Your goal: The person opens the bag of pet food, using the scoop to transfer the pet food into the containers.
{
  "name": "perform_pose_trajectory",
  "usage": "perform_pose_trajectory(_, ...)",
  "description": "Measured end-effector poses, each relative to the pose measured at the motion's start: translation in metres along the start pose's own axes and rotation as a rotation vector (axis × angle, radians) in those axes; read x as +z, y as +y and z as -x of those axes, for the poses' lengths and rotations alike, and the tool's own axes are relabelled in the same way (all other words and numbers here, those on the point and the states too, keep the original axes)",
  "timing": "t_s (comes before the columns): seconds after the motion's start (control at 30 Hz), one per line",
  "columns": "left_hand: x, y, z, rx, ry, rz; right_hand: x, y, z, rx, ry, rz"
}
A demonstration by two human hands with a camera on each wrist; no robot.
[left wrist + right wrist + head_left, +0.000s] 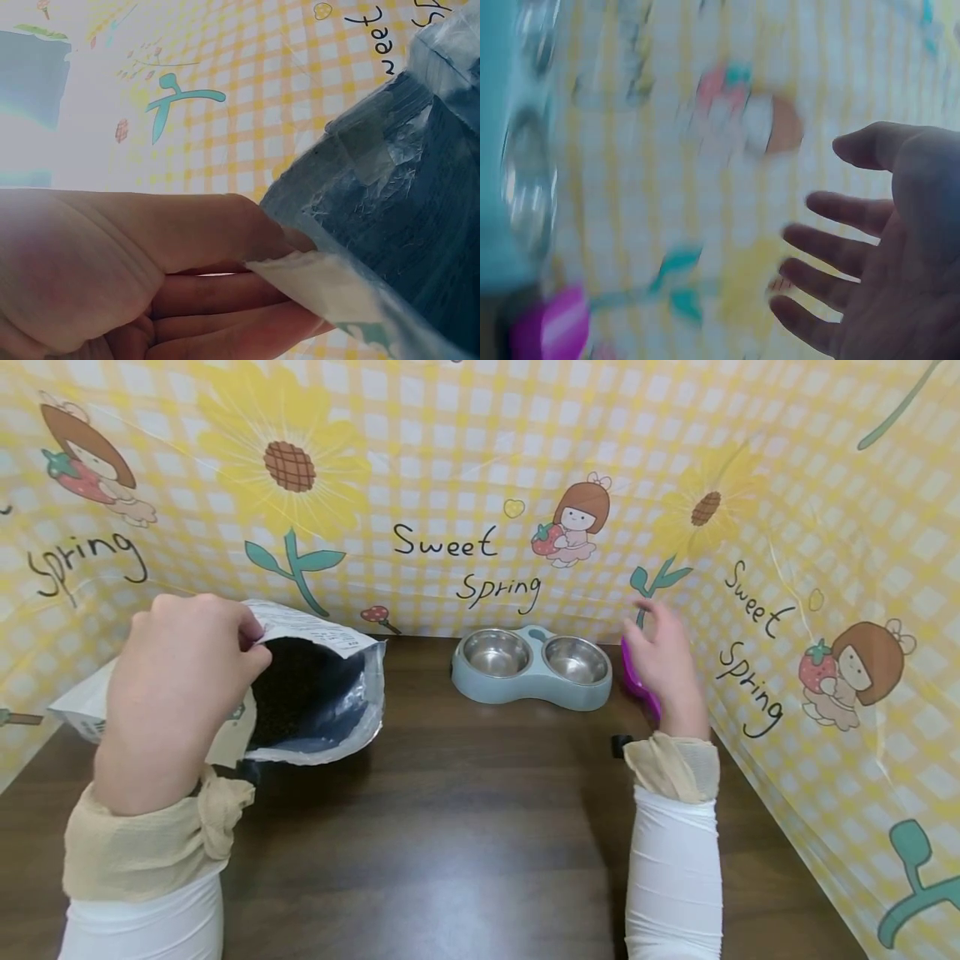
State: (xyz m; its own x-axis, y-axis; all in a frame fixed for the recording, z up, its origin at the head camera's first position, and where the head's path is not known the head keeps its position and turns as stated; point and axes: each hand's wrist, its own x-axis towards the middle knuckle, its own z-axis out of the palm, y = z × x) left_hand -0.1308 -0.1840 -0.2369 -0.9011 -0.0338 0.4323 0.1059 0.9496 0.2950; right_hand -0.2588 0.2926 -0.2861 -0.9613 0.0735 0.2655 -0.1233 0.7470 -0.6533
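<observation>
My left hand (176,693) pinches the torn rim of a foil-lined bag (356,722) between thumb and fingers. The bag lies tilted on the left, its mouth facing me, with dark granules (288,689) inside. In the left wrist view the pinched pale flap (319,285) shows between the fingers. My right hand (663,664) is over a purple plastic object (643,689) on the right, which it partly hides. Spread, bare fingers (829,251) appear in the right wrist view, apart from the purple object. Nothing is in that hand.
A blue-grey double pet bowl (528,683) with two steel dishes stands at the back, left of the purple object. The brown wood-look table (450,827) meets yellow checked cloth walls (442,468) behind and at both sides.
</observation>
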Motion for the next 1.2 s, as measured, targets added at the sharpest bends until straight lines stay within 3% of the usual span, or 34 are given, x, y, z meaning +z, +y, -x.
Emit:
perform_pose_trajectory(0.2, -0.001, -0.001, 0.0, 0.011, -0.003, -0.012, -0.019, 0.077, -0.007, 0.236, 0.069, 0.111)
perform_pose_trajectory(0.3, -0.001, -0.002, 0.0, 0.01, -0.007, -0.012, -0.02, 0.109, -0.007, 0.328, 0.003, 0.136)
perform_pose_trajectory(0.47, -0.001, -0.003, -0.001, 0.016, -0.005, -0.007, -0.015, 0.152, -0.008, 0.455, -0.187, 0.122)
perform_pose_trajectory(0.57, -0.001, -0.002, -0.001, 0.017, -0.007, -0.003, -0.005, 0.192, -0.02, 0.483, -0.261, 0.127)
perform_pose_trajectory(0.67, -0.001, -0.002, -0.001, 0.017, -0.005, -0.001, 0.005, 0.211, -0.028, 0.482, -0.293, 0.164)
perform_pose_trajectory(0.7, 0.0, -0.003, 0.0, 0.017, -0.004, -0.001, 0.007, 0.212, -0.028, 0.474, -0.309, 0.177)
perform_pose_trajectory(0.9, -0.001, -0.002, 0.0, 0.013, -0.008, -0.005, 0.001, 0.15, 0.0, 0.424, -0.36, 0.211)
perform_pose_trajectory(0.97, -0.001, -0.002, 0.001, 0.012, -0.009, -0.004, 0.0, 0.14, 0.006, 0.41, -0.375, 0.233)
perform_pose_trajectory(1.1, -0.001, -0.002, 0.001, 0.009, -0.012, 0.002, 0.001, 0.136, 0.007, 0.4, -0.407, 0.28)
perform_pose_trajectory(1.2, -0.001, -0.002, 0.0, 0.003, -0.016, 0.009, 0.009, 0.161, -0.006, 0.435, -0.39, 0.289)
